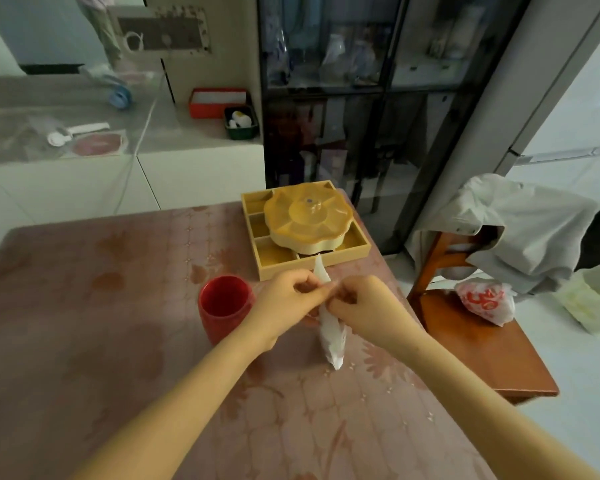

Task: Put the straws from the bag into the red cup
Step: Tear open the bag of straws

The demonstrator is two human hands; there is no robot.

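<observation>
Together both hands (321, 301) pinch the crinkly white bag (331, 336) beside the round red cup (224, 306).

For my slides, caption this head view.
Left hand and right hand pinch the white bag beside the red cup on the table.

Glossy red plastic cup (225, 306); crinkly white bag (331, 336); wooden chair (482, 351).

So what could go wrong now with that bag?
The left hand and right hand both pinch the top of the bag. If it rips suddenly, the straws inside, which I can't see, might scatter over the table. The cup stands right beside the left wrist, so a jerk might tip it.
</observation>
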